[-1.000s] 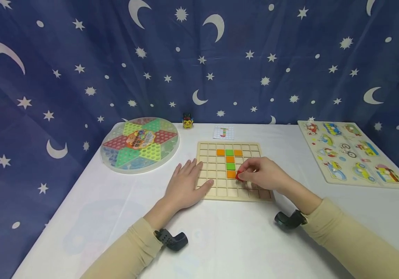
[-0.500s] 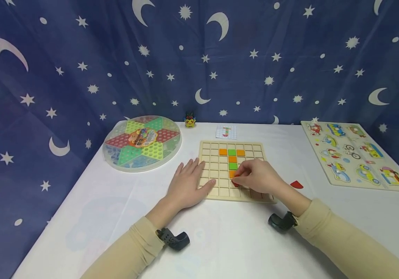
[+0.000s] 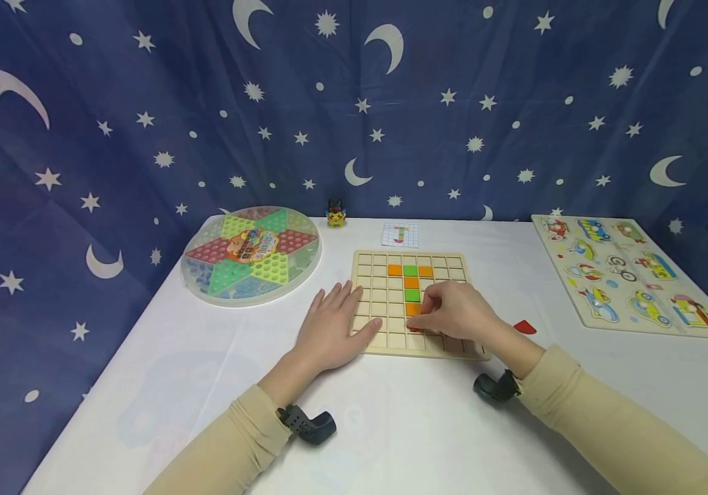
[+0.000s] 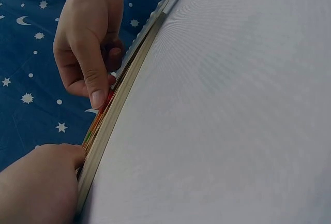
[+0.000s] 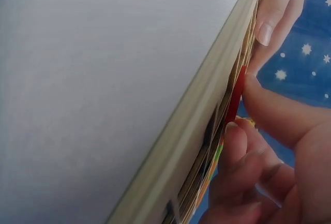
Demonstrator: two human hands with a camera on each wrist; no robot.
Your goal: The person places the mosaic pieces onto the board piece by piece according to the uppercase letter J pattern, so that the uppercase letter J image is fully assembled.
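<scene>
A wooden grid board lies on the white table, with orange and green square tiles set in a T shape. My right hand pinches a red tile between thumb and fingers, right at the cell below the lowest orange tile. Most of the red tile is hidden by the hand in the head view. My left hand rests with spread fingers on the board's left edge. A second red piece, with one rounded side, lies on the table to the right of the board.
Behind the board lies a pattern card with a coloured figure. A round Chinese checkers set sits at the left, and a small yellow figurine stands at the back. To the right is a picture puzzle board.
My right hand has moved slightly left and down, bringing the red tile to the cell under the lowest orange one. The loose red piece has come into sight. My left hand stays on the board.
</scene>
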